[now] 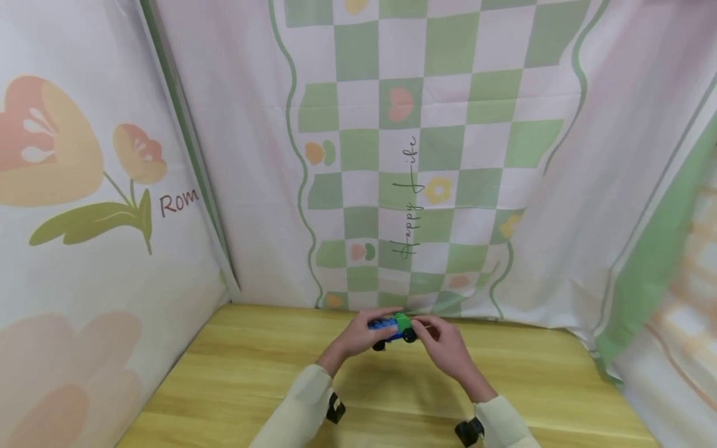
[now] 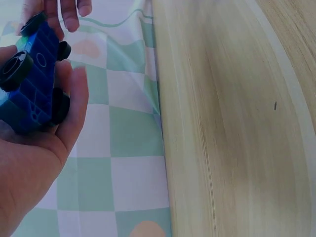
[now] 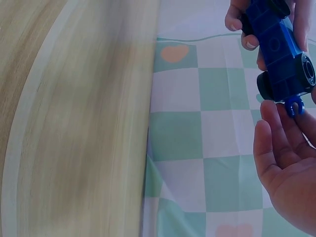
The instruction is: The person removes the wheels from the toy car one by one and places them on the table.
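Above the table, near its far edge, a small toy truck is held up in both hands. It has a blue body with studs, a green block on its right end, and black wheels. My left hand grips its left part, and the left wrist view shows the blue underside turned to the camera. The thumb and forefinger of my right hand pinch at the green end. In the right wrist view, a blue hook sticks out beside the right fingers; that thumb is hidden there.
A wood-grain table lies under the hands. Behind it hangs a green-and-white checked curtain, and a flower-printed cloth stands along the left side. Black camera mounts sit at both wrists.
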Motion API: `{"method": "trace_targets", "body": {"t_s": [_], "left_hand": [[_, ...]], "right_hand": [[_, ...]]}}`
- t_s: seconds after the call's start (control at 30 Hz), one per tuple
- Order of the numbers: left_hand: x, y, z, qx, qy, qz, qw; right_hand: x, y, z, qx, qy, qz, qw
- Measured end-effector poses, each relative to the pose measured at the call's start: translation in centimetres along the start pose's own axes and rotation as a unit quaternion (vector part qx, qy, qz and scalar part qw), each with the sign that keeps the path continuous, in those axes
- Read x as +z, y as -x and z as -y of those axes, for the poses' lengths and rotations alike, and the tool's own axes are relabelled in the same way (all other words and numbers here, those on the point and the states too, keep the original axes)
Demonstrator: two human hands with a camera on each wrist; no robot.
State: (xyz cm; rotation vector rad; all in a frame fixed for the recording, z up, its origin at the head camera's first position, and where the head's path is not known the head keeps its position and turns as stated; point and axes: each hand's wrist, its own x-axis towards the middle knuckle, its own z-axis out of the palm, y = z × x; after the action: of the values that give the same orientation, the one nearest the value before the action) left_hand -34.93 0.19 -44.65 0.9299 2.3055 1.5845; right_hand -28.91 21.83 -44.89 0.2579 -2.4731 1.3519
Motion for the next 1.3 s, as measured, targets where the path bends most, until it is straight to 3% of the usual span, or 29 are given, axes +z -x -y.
{"method": "trace_targets", "body": {"t_s": [0.2,0.63,0.8,1.0,1.17,1.3], "left_hand": [[0.2,0.2,0.1,0.012,0.038,0.009,0.9992],[0.4,-0.3,0.1,0.022,0.026,-0.023,0.9991],[0.3,-0.3,-0.4,0.017,0.021,-0.033,0.9991],[0.1,-0.3,-0.7,0.008,0.012,-0.05,0.9986],[0.3,-0.6,-0.6,0.011,0.009,-0.06,0.9981],[0.4,-0.7,-0.5,0.021,0.006,-0.064,0.9977]], "right_hand": [[0.2,0.0,-0.3,-0.003,-0.009,-0.005,0.9999],[0.0,-0.1,-0.1,-0.023,0.004,-0.013,0.9996],[0.0,0.2,0.2,-0.034,0.025,-0.045,0.9981],[0.0,0.6,0.9,-0.057,0.008,-0.088,0.9945],[0.4,0.8,1.3,-0.088,0.003,-0.084,0.9926],[0.8,0.9,1.5,-0.084,0.008,-0.081,0.9931]]}}
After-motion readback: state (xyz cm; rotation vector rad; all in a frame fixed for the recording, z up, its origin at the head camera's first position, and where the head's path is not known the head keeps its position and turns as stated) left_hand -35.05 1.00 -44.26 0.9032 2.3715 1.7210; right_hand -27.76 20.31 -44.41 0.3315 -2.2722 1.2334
